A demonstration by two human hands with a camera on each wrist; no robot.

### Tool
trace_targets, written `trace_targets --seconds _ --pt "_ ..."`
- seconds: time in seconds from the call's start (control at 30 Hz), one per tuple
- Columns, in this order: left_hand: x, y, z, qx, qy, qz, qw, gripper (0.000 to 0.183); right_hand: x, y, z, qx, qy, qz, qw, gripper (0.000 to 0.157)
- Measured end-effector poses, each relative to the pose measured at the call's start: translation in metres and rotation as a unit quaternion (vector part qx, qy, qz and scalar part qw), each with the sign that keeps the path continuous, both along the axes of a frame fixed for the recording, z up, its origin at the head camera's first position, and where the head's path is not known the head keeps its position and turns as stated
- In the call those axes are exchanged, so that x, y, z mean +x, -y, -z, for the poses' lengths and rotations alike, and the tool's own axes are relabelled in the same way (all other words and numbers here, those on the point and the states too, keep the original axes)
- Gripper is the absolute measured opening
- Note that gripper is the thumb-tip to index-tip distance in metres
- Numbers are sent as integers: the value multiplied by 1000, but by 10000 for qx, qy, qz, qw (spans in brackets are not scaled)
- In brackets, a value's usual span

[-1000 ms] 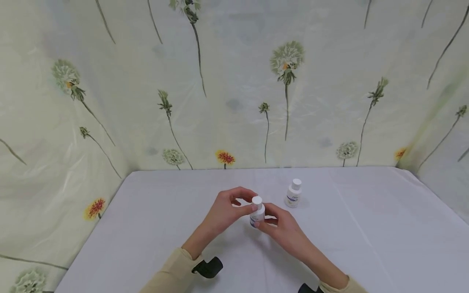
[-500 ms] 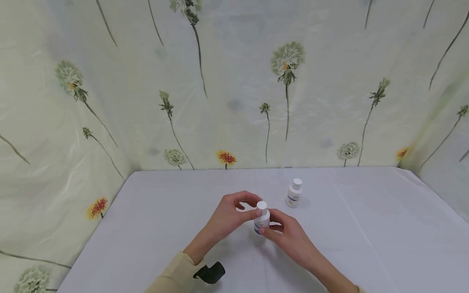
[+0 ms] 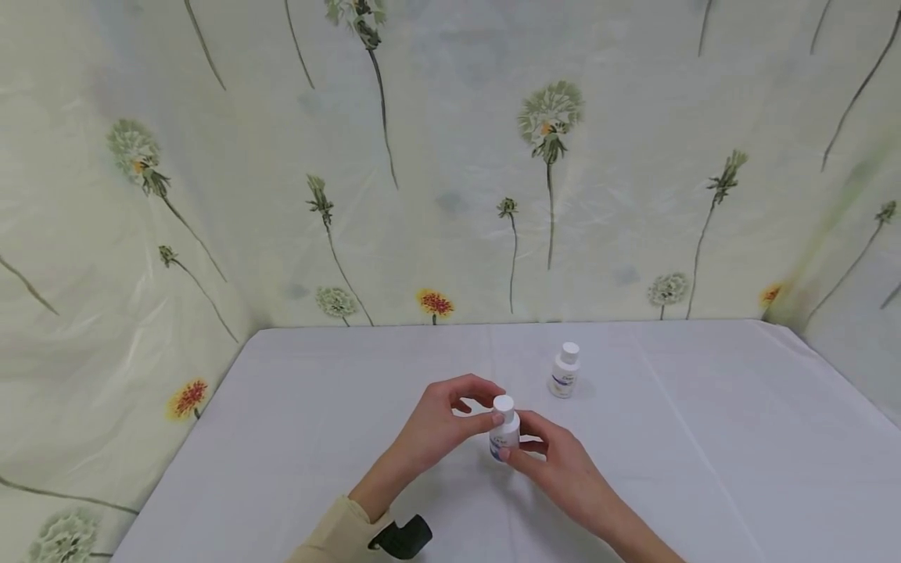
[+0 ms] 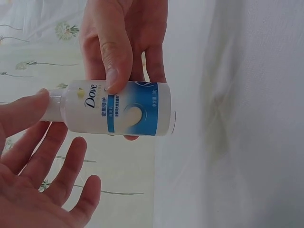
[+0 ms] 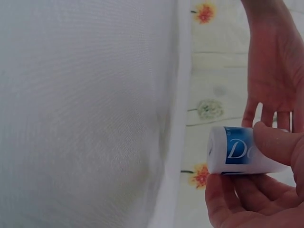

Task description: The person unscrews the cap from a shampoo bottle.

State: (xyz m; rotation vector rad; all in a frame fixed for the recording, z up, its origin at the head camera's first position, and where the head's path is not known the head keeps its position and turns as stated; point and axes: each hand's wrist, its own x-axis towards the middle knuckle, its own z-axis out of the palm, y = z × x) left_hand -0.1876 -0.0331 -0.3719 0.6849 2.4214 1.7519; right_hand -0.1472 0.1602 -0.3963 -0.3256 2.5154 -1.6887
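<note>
A small white Dove bottle [image 4: 128, 111] with a blue label band is held upright above the table between both hands. My left hand [image 3: 439, 422] pinches its white cap [image 3: 503, 404] between thumb and fingers. Around the bottle's body my right hand [image 3: 563, 469] has its thumb on the front and fingers behind. In the left wrist view the other left fingers [image 4: 61, 183] spread apart below the cap. The right wrist view shows the bottle's base [image 5: 216, 149] towards the table side, with the cap end hidden by the right thumb.
A second white bottle [image 3: 565, 371] stands upright further back on the right of the white-covered table [image 3: 317, 391]. Behind and beside the table hangs a floral curtain [image 3: 450, 156]. A black strap device [image 3: 404, 538] sits at the left wrist.
Both hands have moved slightly towards the person and a little right, carrying the bottle with them. Their hold looks the same, and the second bottle stays put.
</note>
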Motion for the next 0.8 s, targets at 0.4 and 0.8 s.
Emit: trace_targets --seconds 0.4,0.8 --pt "5 1 6 -38 -227 236 9995 33 4 -1 6 203 -53 4 9998 42" --pt "7 -3 12 199 -428 596 9971 29 2 -2 13 -279 -161 -550 9980 46"
